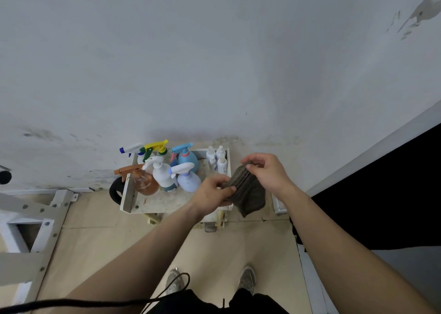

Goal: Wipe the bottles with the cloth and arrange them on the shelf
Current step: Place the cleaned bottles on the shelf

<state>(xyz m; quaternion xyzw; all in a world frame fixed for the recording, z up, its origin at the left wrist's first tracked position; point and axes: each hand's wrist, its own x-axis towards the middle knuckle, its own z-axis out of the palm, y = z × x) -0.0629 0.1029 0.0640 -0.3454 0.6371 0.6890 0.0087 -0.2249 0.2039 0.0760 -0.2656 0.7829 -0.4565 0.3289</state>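
The shelf (127,194) is a white tray with a raised rim, standing against the marked grey wall (214,63). Spray bottles (164,176) crowd its left and rear, and small white bottles (220,159) stand in the rear right corner. Bare, stained surface shows along the front strip. Above the front right edge, the left hand (213,193) and right hand (268,172) each pinch the dark cloth (249,192), which hangs apart from the bottles. The floor (100,218) is pale.
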